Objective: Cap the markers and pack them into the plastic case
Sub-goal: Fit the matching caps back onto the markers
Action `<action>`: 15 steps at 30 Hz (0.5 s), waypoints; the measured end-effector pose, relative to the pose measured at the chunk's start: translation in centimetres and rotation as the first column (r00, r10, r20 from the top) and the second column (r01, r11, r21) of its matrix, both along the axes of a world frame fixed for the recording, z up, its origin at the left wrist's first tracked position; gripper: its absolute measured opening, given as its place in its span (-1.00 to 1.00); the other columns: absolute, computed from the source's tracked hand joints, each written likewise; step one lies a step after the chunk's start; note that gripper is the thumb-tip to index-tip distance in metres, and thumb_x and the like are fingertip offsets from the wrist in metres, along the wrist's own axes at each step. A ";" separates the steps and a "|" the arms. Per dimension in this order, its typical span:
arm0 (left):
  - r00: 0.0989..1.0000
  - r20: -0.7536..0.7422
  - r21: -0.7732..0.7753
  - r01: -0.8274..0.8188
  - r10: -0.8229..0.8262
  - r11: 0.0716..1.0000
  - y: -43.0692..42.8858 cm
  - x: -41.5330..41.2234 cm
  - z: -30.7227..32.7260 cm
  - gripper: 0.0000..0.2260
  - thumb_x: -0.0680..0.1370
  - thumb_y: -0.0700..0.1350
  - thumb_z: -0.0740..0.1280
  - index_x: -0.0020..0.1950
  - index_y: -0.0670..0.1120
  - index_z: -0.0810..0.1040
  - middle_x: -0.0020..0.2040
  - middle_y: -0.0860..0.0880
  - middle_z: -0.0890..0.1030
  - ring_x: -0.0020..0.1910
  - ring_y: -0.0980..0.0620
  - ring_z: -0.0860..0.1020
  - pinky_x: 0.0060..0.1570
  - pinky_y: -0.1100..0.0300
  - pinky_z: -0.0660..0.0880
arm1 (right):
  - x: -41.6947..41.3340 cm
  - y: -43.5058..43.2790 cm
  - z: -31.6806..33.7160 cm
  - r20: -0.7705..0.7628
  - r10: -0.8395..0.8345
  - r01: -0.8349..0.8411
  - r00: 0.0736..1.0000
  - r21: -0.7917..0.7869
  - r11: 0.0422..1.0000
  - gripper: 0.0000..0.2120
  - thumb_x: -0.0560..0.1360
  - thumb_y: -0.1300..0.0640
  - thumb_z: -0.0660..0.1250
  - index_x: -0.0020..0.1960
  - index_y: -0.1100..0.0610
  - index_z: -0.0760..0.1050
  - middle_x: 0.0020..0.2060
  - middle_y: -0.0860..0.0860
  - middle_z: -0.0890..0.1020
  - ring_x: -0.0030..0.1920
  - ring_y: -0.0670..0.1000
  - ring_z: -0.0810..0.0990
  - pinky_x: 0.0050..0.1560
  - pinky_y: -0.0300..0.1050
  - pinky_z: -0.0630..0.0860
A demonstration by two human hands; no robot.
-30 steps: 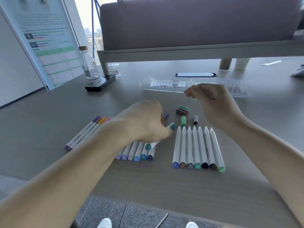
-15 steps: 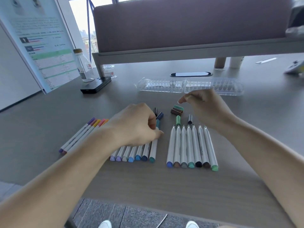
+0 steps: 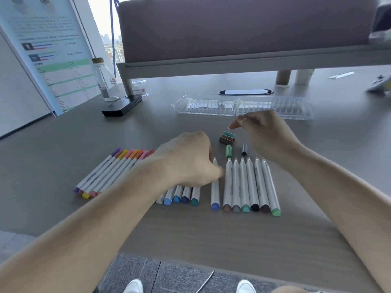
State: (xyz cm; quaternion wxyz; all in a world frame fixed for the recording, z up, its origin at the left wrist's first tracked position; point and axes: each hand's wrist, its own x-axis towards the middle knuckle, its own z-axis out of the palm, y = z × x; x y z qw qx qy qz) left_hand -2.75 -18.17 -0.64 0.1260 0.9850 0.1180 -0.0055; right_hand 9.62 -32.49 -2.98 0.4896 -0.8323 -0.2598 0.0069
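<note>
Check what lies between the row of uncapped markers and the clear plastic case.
Head view: loose caps lie there, teal and brown ones side by side, with a green cap and a dark cap nearer the uncapped markers. The right hand hovers before the plastic case.

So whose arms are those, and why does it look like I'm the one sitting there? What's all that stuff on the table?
The camera sits on a person's head and looks down, so you see their own two arms. The left hand grips an uncapped blue marker. The right hand hovers over loose caps, fingers pinched; whether it holds one, I cannot tell. On the grey table lie capped markers on the left and uncapped markers on the right. Behind them lies the clear plastic case, open, where they will all go.
</note>
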 end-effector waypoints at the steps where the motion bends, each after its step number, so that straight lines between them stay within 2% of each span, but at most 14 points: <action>1: 1.000 -0.011 0.016 -0.004 0.005 1.000 -0.1 0.1 0.0 -0.66 0.45 0.14 0.42 -0.17 -0.16 0.65 -0.26 -0.11 0.67 -0.21 -0.15 0.66 -0.16 -0.03 0.66 | 0.1 0.0 0.0 0.000 -0.001 0.001 1.000 0.001 1.000 -0.68 0.70 0.04 0.17 -0.01 0.06 0.69 -0.71 -0.15 0.34 -0.69 -0.13 0.29 -0.64 -0.34 0.13; 4: 1.000 -0.024 0.054 -0.012 0.013 0.998 -0.6 0.4 -0.1 -0.66 0.46 0.15 0.42 -0.29 -0.11 0.55 -0.38 -0.03 0.56 -0.34 -0.07 0.57 -0.26 0.08 0.56 | 0.1 -0.1 0.0 0.002 -0.006 0.006 1.000 -0.005 1.000 -0.67 0.70 0.03 0.16 -0.01 0.05 0.69 -0.66 -0.15 0.42 -0.69 -0.14 0.30 -0.63 -0.34 0.15; 6: 1.000 -0.012 0.049 -0.015 0.016 0.999 -0.6 0.6 -0.1 -0.64 0.47 0.15 0.41 -0.33 -0.11 0.50 -0.42 -0.01 0.50 -0.39 -0.05 0.50 -0.33 0.12 0.47 | 0.2 -0.2 0.1 0.004 -0.011 0.011 1.000 -0.010 1.000 -0.66 0.71 0.02 0.15 0.01 0.05 0.70 -0.43 -0.09 0.59 -0.69 -0.16 0.31 -0.63 -0.34 0.18; 8: 0.999 0.024 -0.011 -0.021 0.021 1.000 -0.1 0.5 0.1 -0.60 0.48 0.11 0.40 -0.38 -0.14 0.43 -0.49 -0.01 0.38 -0.46 -0.03 0.38 -0.40 0.16 0.34 | 0.3 -0.3 0.2 0.007 -0.036 0.036 0.999 -0.014 0.999 -0.64 0.71 0.00 0.14 0.01 0.04 0.70 -0.14 0.00 0.67 -0.66 -0.19 0.36 -0.61 -0.34 0.23; 10: 0.994 0.107 -0.178 -0.016 0.035 0.984 1.1 0.5 0.6 -0.61 0.50 0.07 0.38 -0.40 -0.17 0.44 -0.50 -0.01 0.28 -0.49 -0.01 0.26 -0.46 0.21 0.23 | 0.5 -0.3 0.3 0.007 -0.063 0.063 0.998 -0.018 0.998 -0.63 0.71 0.00 0.14 0.01 0.02 0.71 0.08 -0.04 0.67 -0.55 -0.23 0.40 -0.58 -0.39 0.25; 12: 0.975 0.206 -0.421 0.006 0.089 0.907 2.7 0.8 1.5 -0.59 0.50 0.06 0.37 -0.27 -0.30 0.53 -0.49 -0.02 0.27 -0.47 -0.02 0.22 -0.48 0.21 0.19 | 0.7 -0.3 0.3 -0.005 -0.075 0.075 0.997 -0.011 0.997 -0.62 0.70 0.03 0.12 0.00 0.02 0.72 0.23 -0.09 0.63 -0.38 -0.27 0.40 -0.51 -0.43 0.27; 13: 0.962 0.244 -0.533 0.027 0.124 0.846 3.6 0.9 1.9 -0.58 0.50 0.06 0.36 -0.22 -0.34 0.54 -0.47 -0.03 0.29 -0.46 -0.02 0.22 -0.45 0.18 0.18 | 0.9 -0.3 0.2 -0.013 -0.083 0.083 0.996 -0.003 0.997 -0.61 0.70 0.03 0.12 0.00 0.02 0.72 0.25 -0.10 0.63 -0.31 -0.26 0.43 -0.44 -0.39 0.31; 15: 0.930 0.312 -0.662 0.067 0.193 0.746 5.1 1.1 2.4 -0.66 0.57 -0.02 0.33 -0.23 -0.29 0.56 -0.45 -0.05 0.39 -0.45 0.01 0.30 -0.37 0.13 0.23 | 1.3 -0.3 0.1 -0.034 -0.108 0.109 0.994 0.021 0.994 -0.57 0.70 -0.01 0.09 -0.05 0.00 0.72 0.15 -0.11 0.68 -0.15 -0.14 0.59 -0.31 -0.24 0.39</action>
